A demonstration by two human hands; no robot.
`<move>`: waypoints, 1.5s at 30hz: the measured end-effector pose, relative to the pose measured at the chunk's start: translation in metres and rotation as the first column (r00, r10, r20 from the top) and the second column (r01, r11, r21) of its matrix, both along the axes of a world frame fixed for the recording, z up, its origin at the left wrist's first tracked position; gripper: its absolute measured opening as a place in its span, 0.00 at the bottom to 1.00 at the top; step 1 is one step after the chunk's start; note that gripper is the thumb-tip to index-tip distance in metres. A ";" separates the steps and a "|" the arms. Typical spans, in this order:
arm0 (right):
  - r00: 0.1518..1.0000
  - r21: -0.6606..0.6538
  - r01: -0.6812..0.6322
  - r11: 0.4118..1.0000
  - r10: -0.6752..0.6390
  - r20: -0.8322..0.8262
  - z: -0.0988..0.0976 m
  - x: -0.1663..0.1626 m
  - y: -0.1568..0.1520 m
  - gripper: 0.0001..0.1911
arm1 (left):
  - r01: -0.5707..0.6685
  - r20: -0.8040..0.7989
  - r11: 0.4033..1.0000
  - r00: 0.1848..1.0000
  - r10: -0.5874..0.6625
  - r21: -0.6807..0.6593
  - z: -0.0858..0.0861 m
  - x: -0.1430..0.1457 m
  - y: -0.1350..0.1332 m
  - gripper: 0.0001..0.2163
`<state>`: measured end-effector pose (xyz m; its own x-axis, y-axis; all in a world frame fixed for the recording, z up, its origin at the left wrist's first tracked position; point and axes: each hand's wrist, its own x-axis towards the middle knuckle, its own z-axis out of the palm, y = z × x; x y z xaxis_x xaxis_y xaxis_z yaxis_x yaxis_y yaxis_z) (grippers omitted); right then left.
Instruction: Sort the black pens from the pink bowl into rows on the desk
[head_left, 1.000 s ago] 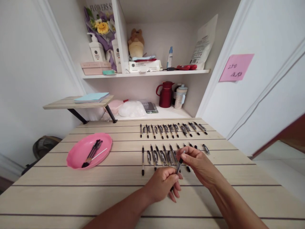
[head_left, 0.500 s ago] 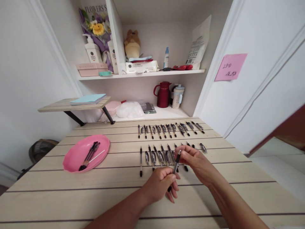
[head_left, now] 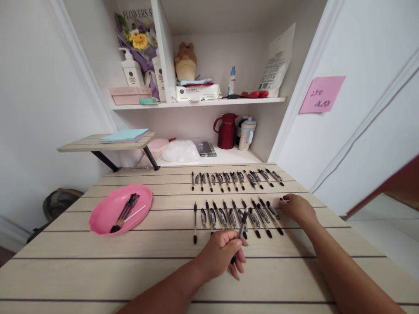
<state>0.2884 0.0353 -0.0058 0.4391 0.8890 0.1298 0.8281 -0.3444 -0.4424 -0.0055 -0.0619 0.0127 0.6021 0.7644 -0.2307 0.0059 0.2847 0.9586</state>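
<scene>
My left hand (head_left: 222,255) is closed around a black pen (head_left: 241,229), holding it tilted just above the wooden table (head_left: 98,266). My right hand (head_left: 297,208) rests at the right end of the near row of black pens (head_left: 235,216), its fingers curled over a pen cap that is mostly hidden. A second row of pens and caps (head_left: 234,179) lies farther back. To the left, a pink tray (head_left: 104,218) holds a few black pens (head_left: 126,211) and a white stick.
Behind the table is a low ledge with a red jug (head_left: 226,130), a cup and a plastic bag. Above it, a shelf (head_left: 199,102) carries bottles, a plush toy and boxes. A small raised board (head_left: 104,143) with a notebook stands at the back left. A pink note (head_left: 321,100) is stuck on the right wall.
My right hand has let go of the pen held by my left hand and moved right to the end of the near row. My left hand still holds the pen.
</scene>
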 end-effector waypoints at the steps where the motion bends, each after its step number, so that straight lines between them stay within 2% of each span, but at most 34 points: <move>1: 0.996 0.045 0.000 0.999 0.004 -0.094 0.004 -0.005 -0.002 0.12 | 0.001 0.001 1.000 1.000 -0.001 -0.005 0.000 0.000 0.000 0.11; 3: 0.926 0.165 -0.014 0.986 0.075 -0.371 0.017 -0.022 -0.010 0.12 | 0.003 0.001 1.000 1.000 -0.003 -0.012 0.000 0.000 0.000 0.11; 4: 0.831 0.252 -0.012 0.968 0.150 -0.536 0.024 -0.034 -0.016 0.12 | 0.001 0.000 1.000 1.000 -0.001 -0.013 0.000 0.000 0.000 0.11; 5: 0.695 0.337 -0.029 0.941 0.261 -0.670 0.033 -0.047 -0.022 0.13 | -0.002 -0.001 1.000 1.000 0.002 -0.013 -0.001 0.000 0.000 0.11; 6: 0.556 0.399 -0.052 0.915 0.358 -0.750 0.041 -0.062 -0.029 0.14 | -0.004 0.000 1.000 1.000 0.004 -0.012 -0.001 0.000 0.000 0.11; 7: 0.456 0.443 -0.071 0.893 0.425 -0.782 0.049 -0.077 -0.036 0.16 | -0.006 0.001 1.000 1.000 0.006 -0.011 -0.002 0.000 0.000 0.11; 9: 0.370 0.505 -0.080 0.859 0.496 -0.785 0.062 -0.102 -0.048 0.16 | -0.011 0.007 1.000 1.000 0.011 -0.009 -0.002 0.000 -0.001 0.12; 13: 0.349 0.536 -0.112 0.837 0.538 -0.767 0.074 -0.123 -0.059 0.16 | -0.015 0.020 1.000 1.000 0.015 -0.005 -0.002 0.000 -0.001 0.12; 19: 0.360 0.559 -0.069 0.826 0.543 -0.758 0.076 -0.118 -0.057 0.15 | -0.005 0.005 1.000 1.000 0.005 -0.005 -0.001 0.000 -0.001 0.11; 27: 0.334 0.440 -0.276 0.855 0.514 -0.790 0.067 -0.128 -0.067 0.21 | -0.013 0.026 1.000 1.000 0.013 0.004 -0.002 0.000 0.000 0.13; 30: 0.315 0.412 -0.332 0.848 0.511 -0.800 0.061 -0.134 -0.071 0.19 | -0.023 0.029 1.000 0.999 0.023 0.014 -0.002 -0.001 0.001 0.14; 35: 0.303 0.437 -0.319 0.841 0.527 -0.794 0.055 -0.140 -0.073 0.16 | -0.042 0.001 0.998 0.999 0.042 0.038 -0.003 -0.003 0.002 0.13; 42: 0.372 0.460 -0.301 0.836 0.547 -0.750 0.049 -0.146 -0.076 0.16 | -0.097 -0.028 0.988 0.995 0.101 0.117 -0.004 -0.005 0.000 0.12; 45: 0.383 0.443 -0.296 0.846 0.530 -0.756 0.050 -0.147 -0.076 0.18 | -0.063 -0.043 0.992 0.997 0.068 0.106 -0.003 -0.004 0.002 0.12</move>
